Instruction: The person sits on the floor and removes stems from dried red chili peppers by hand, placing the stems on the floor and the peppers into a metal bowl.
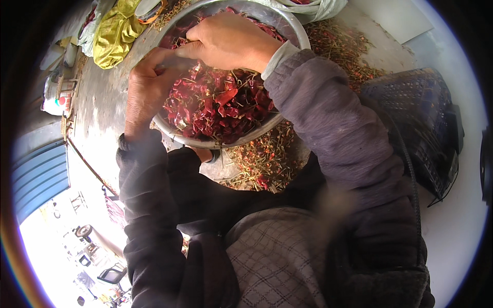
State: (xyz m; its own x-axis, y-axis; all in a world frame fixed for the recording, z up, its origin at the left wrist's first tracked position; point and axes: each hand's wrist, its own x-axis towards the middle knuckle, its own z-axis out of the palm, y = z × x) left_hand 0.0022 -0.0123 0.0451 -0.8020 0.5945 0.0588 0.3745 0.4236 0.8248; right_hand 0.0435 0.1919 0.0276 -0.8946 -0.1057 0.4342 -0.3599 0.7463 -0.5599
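A wide metal basin (302, 32) stands in front of me, filled with dried red chili peppers (221, 104) and bits of stem. Over its left rim is my left hand (148, 86), fingers curled, with a bit of red pepper (159, 71) visible between thumb and fingers. My right hand (231, 42) reaches across the far part of the basin. Its thumb and fingertips meet those of the left hand above the peppers. Whatever may be pinched at the right fingertips is too small and covered to make out.
Stems and pepper scraps (265, 158) litter the floor below the basin, with another heap (339, 50) to its right. A dark plastic crate (412, 96) is at the right. A yellow woven sack (117, 34) lies at the upper left. A white bag (323, 9) touches the basin's far side.
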